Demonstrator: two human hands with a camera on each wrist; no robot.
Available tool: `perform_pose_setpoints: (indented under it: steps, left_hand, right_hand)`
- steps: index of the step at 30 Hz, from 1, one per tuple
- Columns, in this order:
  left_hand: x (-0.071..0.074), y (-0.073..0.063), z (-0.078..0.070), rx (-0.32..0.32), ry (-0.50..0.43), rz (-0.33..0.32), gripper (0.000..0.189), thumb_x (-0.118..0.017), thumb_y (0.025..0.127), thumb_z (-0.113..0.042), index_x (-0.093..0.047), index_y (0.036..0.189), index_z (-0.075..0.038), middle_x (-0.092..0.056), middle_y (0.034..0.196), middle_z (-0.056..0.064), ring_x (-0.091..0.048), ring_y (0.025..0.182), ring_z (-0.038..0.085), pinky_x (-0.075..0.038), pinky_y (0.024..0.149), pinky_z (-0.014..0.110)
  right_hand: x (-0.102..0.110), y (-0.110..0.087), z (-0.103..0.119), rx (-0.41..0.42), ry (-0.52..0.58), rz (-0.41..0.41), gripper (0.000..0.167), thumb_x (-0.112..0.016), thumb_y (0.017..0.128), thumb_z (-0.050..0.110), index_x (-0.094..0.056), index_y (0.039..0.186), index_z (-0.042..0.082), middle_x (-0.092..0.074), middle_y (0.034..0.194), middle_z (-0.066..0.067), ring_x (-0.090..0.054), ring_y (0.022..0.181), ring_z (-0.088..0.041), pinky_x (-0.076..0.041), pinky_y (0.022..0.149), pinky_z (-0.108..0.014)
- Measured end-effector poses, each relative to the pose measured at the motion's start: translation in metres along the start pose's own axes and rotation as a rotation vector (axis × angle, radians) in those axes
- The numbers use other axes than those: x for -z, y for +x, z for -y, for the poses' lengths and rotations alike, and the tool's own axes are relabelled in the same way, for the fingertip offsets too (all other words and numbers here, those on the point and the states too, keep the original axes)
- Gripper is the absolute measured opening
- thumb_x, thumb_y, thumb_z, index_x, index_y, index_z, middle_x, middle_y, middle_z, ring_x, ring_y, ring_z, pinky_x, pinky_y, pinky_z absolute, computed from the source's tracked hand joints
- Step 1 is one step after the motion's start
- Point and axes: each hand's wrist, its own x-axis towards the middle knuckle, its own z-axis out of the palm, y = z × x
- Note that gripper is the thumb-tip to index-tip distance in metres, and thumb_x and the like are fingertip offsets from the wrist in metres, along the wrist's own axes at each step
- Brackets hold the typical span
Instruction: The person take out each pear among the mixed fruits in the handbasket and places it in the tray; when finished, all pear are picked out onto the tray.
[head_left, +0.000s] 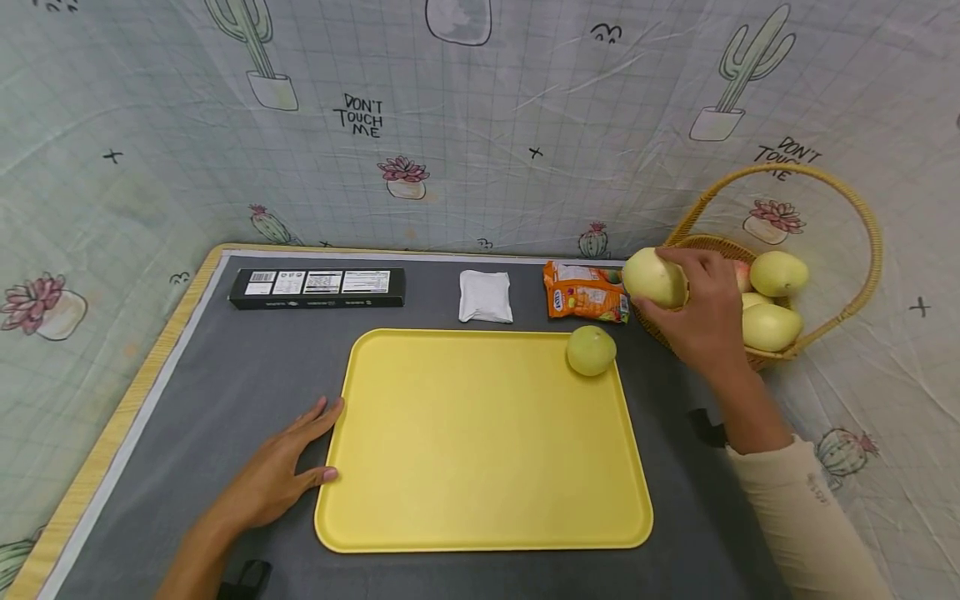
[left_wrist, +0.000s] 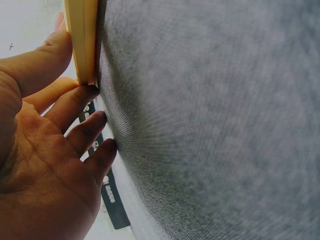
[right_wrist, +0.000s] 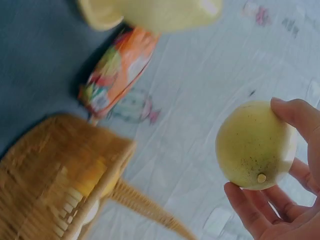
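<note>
Fruit [head_left: 651,277] is near the basket [head_left: 708,242], pinched by the right hand's [head_left: 705,312] fingers; a loose pinch could drop it. The left hand [head_left: 273,475], fingers spread, touches the tray [head_left: 480,442]; a nudge might roll the second fruit [head_left: 591,351].

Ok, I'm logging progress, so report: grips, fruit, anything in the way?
Right grip holds pale fruit near the basket. Left grip touches left edge of yellow tray. Possible obstacle: second fruit at its far-right corner.

The right hand [head_left: 705,312] grips a pale fruit [head_left: 651,277]; the left hand [head_left: 277,477] touches a tray [head_left: 480,442].
</note>
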Motion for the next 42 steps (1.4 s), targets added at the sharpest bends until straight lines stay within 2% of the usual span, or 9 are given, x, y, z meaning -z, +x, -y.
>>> perform_pose_setpoints:
  steps: [7, 14, 18, 24, 28, 35, 42]
  left_hand:
    - [0.000, 0.000, 0.000, -0.020, 0.019, -0.007, 0.098, -0.085, 0.088, -0.032, -0.033, 0.169, -0.018, -0.032, 0.173, 0.022, -0.033, 0.156, 0.053, -0.038, 0.111, 0.072]
    - [0.000, 0.000, 0.000, 0.008, -0.006, 0.015, 0.099, -0.085, 0.088, -0.025, -0.030, 0.170, -0.019, -0.027, 0.175, 0.022, -0.028, 0.158, 0.054, -0.035, 0.114, 0.074]
    - [0.000, 0.000, 0.000, 0.009, -0.005, 0.014, 0.099, -0.085, 0.088, -0.025, -0.030, 0.170, -0.019, -0.026, 0.175, 0.023, -0.028, 0.158, 0.054, -0.035, 0.114, 0.074]
    - [0.000, 0.000, -0.001, -0.003, 0.004, 0.004, 0.099, -0.085, 0.088, -0.028, -0.030, 0.170, -0.019, -0.028, 0.174, 0.024, -0.030, 0.156, 0.055, -0.036, 0.113, 0.074]
    - [0.000, 0.001, -0.001, 0.016, 0.002, 0.012, 0.100, -0.085, 0.088, -0.026, -0.029, 0.170, -0.020, -0.026, 0.174, 0.024, -0.028, 0.157, 0.055, -0.035, 0.113, 0.075]
    - [0.001, 0.000, -0.001, 0.016, 0.001, 0.013, 0.100, -0.085, 0.088, -0.026, -0.030, 0.170, -0.019, -0.027, 0.174, 0.025, -0.029, 0.157, 0.056, -0.034, 0.114, 0.075]
    - [0.000, 0.000, -0.001, 0.008, 0.009, 0.008, 0.099, -0.085, 0.088, -0.026, -0.030, 0.170, -0.019, -0.027, 0.174, 0.025, -0.030, 0.156, 0.055, -0.035, 0.113, 0.074]
  right_hand:
    - [-0.016, -0.009, 0.024, 0.085, 0.059, 0.072, 0.067, -0.095, 0.079, 0.011, -0.067, 0.140, 0.008, -0.061, 0.129, -0.026, -0.053, 0.116, -0.046, -0.045, 0.093, -0.059]
    - [-0.038, -0.018, 0.041, 0.166, 0.123, 0.147, 0.068, -0.096, 0.079, 0.013, -0.068, 0.141, 0.011, -0.062, 0.136, -0.020, -0.054, 0.121, -0.041, -0.051, 0.091, -0.055]
    - [-0.048, -0.024, 0.050, 0.191, 0.139, 0.188, 0.068, -0.097, 0.077, 0.015, -0.068, 0.139, 0.010, -0.064, 0.133, -0.019, -0.055, 0.123, -0.039, -0.053, 0.091, -0.055]
    - [-0.063, -0.032, 0.060, 0.184, 0.126, 0.294, 0.067, -0.096, 0.081, 0.021, -0.067, 0.141, 0.013, -0.062, 0.136, -0.015, -0.053, 0.129, -0.036, -0.055, 0.091, -0.054]
    - [-0.074, -0.036, 0.065, 0.172, 0.135, 0.367, 0.069, -0.095, 0.082, 0.020, -0.065, 0.144, 0.014, -0.060, 0.138, -0.014, -0.054, 0.128, -0.034, -0.058, 0.089, -0.052]
    - [-0.092, -0.042, 0.074, 0.116, 0.168, 0.486, 0.069, -0.092, 0.085, 0.016, -0.063, 0.147, 0.014, -0.058, 0.143, -0.014, -0.052, 0.132, -0.034, -0.057, 0.096, -0.055]
    - [-0.107, -0.046, 0.077, 0.116, 0.165, 0.517, 0.067, -0.093, 0.085, 0.016, -0.064, 0.145, 0.012, -0.058, 0.142, -0.014, -0.057, 0.131, -0.033, -0.055, 0.103, -0.054]
